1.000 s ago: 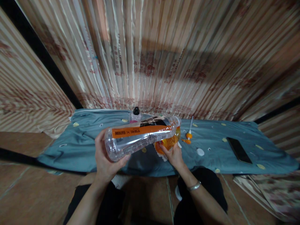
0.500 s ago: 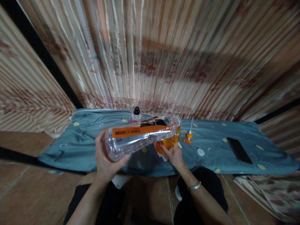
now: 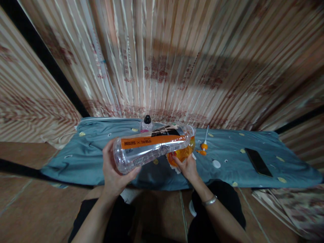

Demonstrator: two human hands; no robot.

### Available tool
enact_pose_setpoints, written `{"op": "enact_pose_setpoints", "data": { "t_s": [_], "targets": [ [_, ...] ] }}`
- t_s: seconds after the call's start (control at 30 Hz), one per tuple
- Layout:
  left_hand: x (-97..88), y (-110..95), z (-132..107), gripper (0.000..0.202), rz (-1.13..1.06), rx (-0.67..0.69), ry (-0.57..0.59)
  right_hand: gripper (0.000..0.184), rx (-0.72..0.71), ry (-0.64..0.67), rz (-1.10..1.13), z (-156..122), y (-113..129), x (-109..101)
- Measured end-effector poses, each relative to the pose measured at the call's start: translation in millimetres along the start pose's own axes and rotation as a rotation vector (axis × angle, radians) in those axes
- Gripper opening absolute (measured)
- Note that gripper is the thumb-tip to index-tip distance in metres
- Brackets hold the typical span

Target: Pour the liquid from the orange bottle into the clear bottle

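Note:
My left hand [image 3: 113,172] grips the base of a large clear plastic bottle [image 3: 152,146] with an orange label, held almost level with its neck pointing right. The neck end meets a clear container of orange liquid [image 3: 182,152] that stands on the blue-grey cloth [image 3: 88,158]. My right hand [image 3: 187,167] is closed around that container's lower side. I cannot see whether liquid is passing between the two.
An orange pump head with a white tube [image 3: 204,145] and a small white cap [image 3: 216,164] lie on the cloth to the right. A black phone [image 3: 258,162] lies further right. A small black-capped bottle [image 3: 146,123] stands behind. Striped curtain hangs at the back.

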State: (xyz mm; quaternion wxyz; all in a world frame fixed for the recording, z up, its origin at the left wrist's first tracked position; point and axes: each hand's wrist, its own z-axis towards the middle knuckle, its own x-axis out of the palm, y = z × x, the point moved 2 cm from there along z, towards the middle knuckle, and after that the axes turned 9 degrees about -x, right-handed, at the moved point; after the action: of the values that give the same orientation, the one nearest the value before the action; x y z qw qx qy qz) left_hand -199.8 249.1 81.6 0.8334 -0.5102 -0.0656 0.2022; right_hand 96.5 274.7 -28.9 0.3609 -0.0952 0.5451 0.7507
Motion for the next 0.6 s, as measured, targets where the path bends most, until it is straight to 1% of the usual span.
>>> {"op": "enact_pose_setpoints", "data": {
  "t_s": [0.27,0.47,0.6],
  "targets": [
    [-0.7,2.0,-1.1,0.084,-0.008,-0.005,-0.004,0.083,-0.024,-0.016,-0.028,-0.6,-2.2,0.9],
    [0.4,2.5,-0.9,0.083,-0.029,0.010,-0.011,0.077,-0.023,-0.025,-0.025,-0.7,-2.6,0.3],
    [0.5,2.2,-0.7,0.084,-0.030,-0.011,-0.006,0.076,-0.010,-0.017,-0.017,-0.5,-2.3,0.5]
  ]
}}
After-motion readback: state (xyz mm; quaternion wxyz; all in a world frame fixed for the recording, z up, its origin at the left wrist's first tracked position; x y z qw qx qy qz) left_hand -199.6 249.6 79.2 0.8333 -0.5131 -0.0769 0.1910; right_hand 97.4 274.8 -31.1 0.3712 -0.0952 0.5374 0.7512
